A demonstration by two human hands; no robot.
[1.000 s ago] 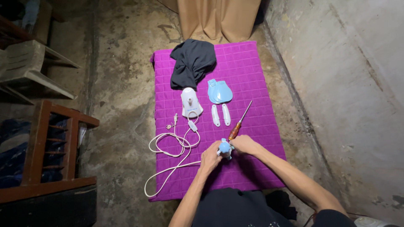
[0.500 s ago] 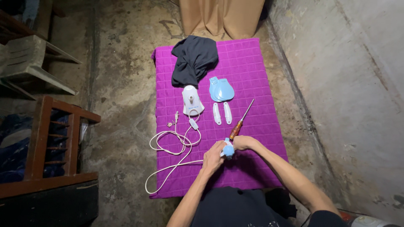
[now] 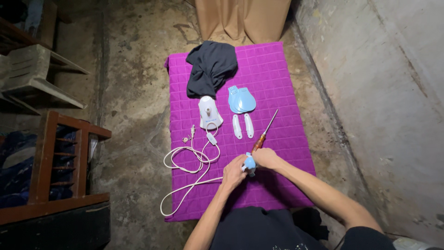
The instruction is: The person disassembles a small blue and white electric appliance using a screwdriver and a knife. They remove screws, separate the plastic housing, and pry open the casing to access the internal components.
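Both hands meet over the near part of a purple quilted mat (image 3: 286,83). My left hand (image 3: 233,173) and my right hand (image 3: 266,159) together grip a small light-blue plastic part (image 3: 249,163). A screwdriver (image 3: 264,131) with an orange handle lies on the mat just beyond my right hand. Farther out lie a white appliance body (image 3: 209,112), a light-blue cover (image 3: 241,99) and two white strips (image 3: 243,126). A white cord (image 3: 189,162) runs from the white body, with loops that spill off the mat's left edge.
A dark cloth (image 3: 210,67) is heaped at the mat's far end. A wooden chair frame (image 3: 60,162) stands at the left on the concrete floor. A concrete wall (image 3: 393,92) rises at the right, and a tan curtain (image 3: 243,18) hangs beyond the mat.
The hands stay together on the blue part with only slight shifts. The view has drifted a little; nothing on the mat moved.
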